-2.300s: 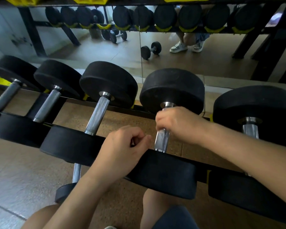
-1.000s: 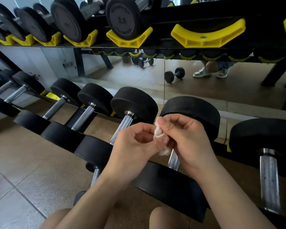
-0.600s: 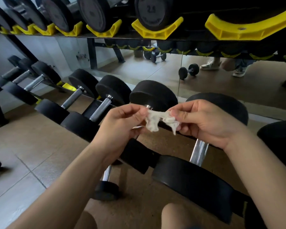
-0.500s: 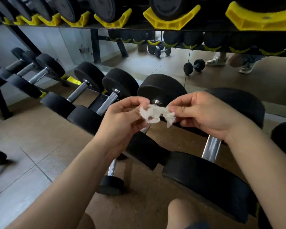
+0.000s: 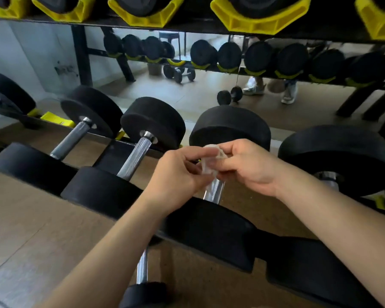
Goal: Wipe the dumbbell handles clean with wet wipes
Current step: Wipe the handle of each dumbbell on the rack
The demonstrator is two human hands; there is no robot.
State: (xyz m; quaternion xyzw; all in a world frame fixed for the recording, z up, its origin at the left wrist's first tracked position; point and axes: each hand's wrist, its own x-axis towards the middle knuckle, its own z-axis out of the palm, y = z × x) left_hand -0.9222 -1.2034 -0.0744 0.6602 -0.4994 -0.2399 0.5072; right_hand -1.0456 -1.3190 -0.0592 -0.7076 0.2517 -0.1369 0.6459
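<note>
Bunching up since a moment ago, the wet wipe (image 5: 210, 161) is pinched by the left hand (image 5: 178, 174) and right hand (image 5: 247, 165), centre frame, just above the dumbbell handle (image 5: 213, 190); I expect wiping next.

The dumbbell heads (image 5: 230, 127) look like matt black rubber. Their handles (image 5: 134, 157) are bright metal, finely knurled and rough. The wet wipe (image 5: 207, 167) is thin, crumpled, whitish cloth. Overhead, the cradles (image 5: 259, 26) are smooth yellow plastic. The floor (image 5: 242, 203) is speckled matt brown.
</note>
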